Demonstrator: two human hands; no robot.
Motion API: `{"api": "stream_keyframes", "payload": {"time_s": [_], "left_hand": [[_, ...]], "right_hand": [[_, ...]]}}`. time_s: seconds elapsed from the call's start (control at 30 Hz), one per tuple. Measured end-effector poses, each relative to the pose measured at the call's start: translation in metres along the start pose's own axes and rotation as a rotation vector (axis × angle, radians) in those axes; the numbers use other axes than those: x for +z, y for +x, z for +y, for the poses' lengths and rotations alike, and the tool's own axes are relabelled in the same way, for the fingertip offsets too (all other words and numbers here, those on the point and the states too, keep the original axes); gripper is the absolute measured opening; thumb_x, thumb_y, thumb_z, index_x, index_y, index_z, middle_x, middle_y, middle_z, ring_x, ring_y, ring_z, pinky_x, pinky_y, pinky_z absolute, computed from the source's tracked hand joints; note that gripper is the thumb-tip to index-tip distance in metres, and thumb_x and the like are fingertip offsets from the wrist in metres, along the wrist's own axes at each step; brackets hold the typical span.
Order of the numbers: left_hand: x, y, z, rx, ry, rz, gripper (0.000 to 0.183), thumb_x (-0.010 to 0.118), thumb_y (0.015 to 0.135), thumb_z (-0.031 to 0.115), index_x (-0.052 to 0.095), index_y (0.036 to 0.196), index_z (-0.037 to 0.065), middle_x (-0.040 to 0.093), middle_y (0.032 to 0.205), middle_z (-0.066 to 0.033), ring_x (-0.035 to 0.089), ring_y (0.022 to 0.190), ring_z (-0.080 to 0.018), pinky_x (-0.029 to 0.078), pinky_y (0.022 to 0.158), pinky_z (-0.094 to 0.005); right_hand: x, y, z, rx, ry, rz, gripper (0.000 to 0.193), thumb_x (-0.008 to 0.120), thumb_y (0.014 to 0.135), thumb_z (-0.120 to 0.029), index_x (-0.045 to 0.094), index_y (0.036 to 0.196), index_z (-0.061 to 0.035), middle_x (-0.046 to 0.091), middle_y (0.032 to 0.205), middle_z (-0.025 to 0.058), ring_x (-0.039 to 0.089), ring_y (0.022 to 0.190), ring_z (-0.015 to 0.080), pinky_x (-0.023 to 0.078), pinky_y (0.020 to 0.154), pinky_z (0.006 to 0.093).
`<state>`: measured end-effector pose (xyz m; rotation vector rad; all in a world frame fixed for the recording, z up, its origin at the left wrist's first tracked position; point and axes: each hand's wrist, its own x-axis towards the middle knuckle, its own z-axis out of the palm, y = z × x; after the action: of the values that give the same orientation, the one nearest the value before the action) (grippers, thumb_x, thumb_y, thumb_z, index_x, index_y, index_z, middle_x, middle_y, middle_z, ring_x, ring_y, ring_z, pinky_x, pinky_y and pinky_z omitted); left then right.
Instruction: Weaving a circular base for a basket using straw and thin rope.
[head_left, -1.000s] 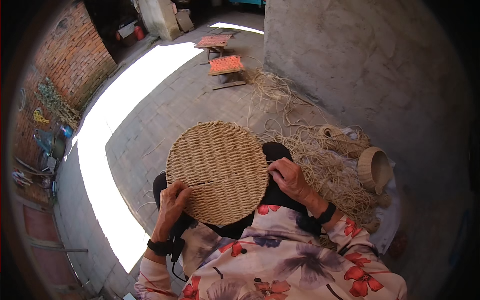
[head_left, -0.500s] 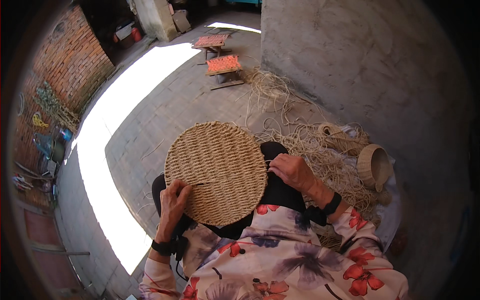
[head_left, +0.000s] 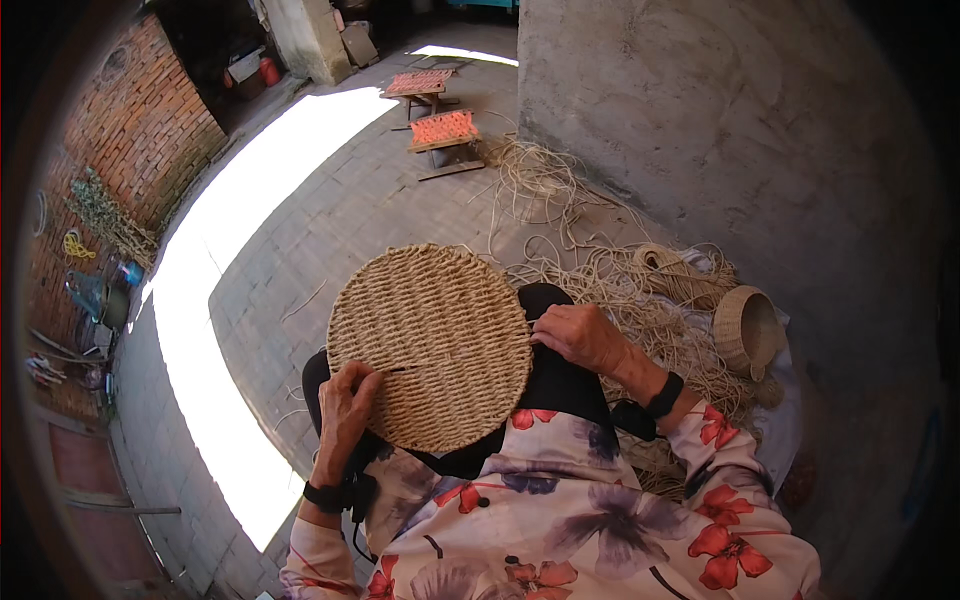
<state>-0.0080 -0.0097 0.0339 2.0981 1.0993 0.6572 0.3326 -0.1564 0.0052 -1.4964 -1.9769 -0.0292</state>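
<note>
A round, flat woven disc (head_left: pixel 430 330) of tan twisted cord rests across my lap, its rim showing nearly all round. My left hand (head_left: pixel 348 398) lies over the disc's lower left part with its fingers pinched together. From those fingertips a thin dark tool (head_left: pixel 402 369) sticks out over the weave; its kind is too small to make out. Beside the disc's right rim, my right hand (head_left: pixel 578 336) is closed in a pinch. A short light cord (head_left: pixel 533 324) shows between its fingertips and the rim.
To my right lie a tangled heap of tan cord (head_left: pixel 640 340), a coiled hank (head_left: pixel 675 278) and a small woven basket (head_left: pixel 747 330) on its side, on a pale cloth (head_left: pixel 790 400). Two folding stools (head_left: pixel 443 128) stand ahead. A grey wall (head_left: pixel 700 110) rises at the right.
</note>
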Motion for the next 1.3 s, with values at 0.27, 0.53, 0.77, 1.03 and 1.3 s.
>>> {"api": "stream_keyframes", "payload": {"time_s": [0.27, 0.53, 0.77, 1.03, 1.3], "left_hand": [[0.003, -0.002, 0.001, -0.005, 0.015, 0.025, 0.02, 0.065, 0.088, 0.017, 0.065, 0.086, -0.003, 0.066, 0.071, -0.0144, 0.065, 0.065, -0.0228, 0.05, 0.065, -0.0346], [0.006, -0.004, -0.001, 0.0, 0.041, 0.025, 0.021, 0.066, 0.087, 0.019, 0.065, 0.087, -0.002, 0.066, 0.072, -0.0146, 0.065, 0.066, -0.0239, 0.05, 0.066, -0.0356], [0.005, -0.004, 0.0, -0.015, 0.064, 0.019, 0.021, 0.065, 0.087, 0.019, 0.065, 0.087, -0.002, 0.066, 0.072, -0.0148, 0.065, 0.066, -0.0242, 0.05, 0.066, -0.0354], [0.006, -0.004, 0.002, -0.016, 0.051, 0.028, 0.021, 0.066, 0.086, 0.019, 0.065, 0.086, -0.002, 0.066, 0.071, -0.0141, 0.065, 0.066, -0.0232, 0.05, 0.066, -0.0344], [0.002, -0.007, -0.008, -0.058, -0.084, 0.047, 0.019, 0.066, 0.087, 0.015, 0.063, 0.084, -0.004, 0.063, 0.07, -0.0085, 0.059, 0.066, -0.0142, 0.048, 0.065, -0.0313]], "right_hand": [[0.009, -0.004, -0.009, 0.041, -0.086, 0.072, 0.013, 0.072, 0.082, -0.011, 0.06, 0.084, -0.0065, 0.06, 0.075, 0.007, 0.066, 0.069, 0.025, 0.054, 0.059, 0.0349], [0.017, -0.007, -0.013, 0.056, -0.185, 0.127, 0.011, 0.073, 0.08, -0.007, 0.062, 0.082, -0.0047, 0.059, 0.072, 0.0078, 0.063, 0.066, 0.0245, 0.052, 0.057, 0.034], [0.018, -0.007, -0.022, 0.147, -0.187, 0.162, 0.01, 0.073, 0.079, -0.006, 0.063, 0.082, -0.0043, 0.059, 0.073, 0.0071, 0.062, 0.065, 0.0246, 0.052, 0.056, 0.0339], [0.019, -0.017, -0.025, 0.249, 0.112, 0.213, 0.011, 0.073, 0.076, -0.006, 0.067, 0.086, -0.0055, 0.061, 0.084, 0.0088, 0.062, 0.08, 0.0284, 0.052, 0.073, 0.0393], [0.013, -0.015, -0.021, 0.208, 0.169, 0.198, 0.018, 0.073, 0.075, -0.002, 0.067, 0.091, -0.0053, 0.061, 0.082, 0.0086, 0.064, 0.079, 0.0276, 0.053, 0.071, 0.0373]]}}
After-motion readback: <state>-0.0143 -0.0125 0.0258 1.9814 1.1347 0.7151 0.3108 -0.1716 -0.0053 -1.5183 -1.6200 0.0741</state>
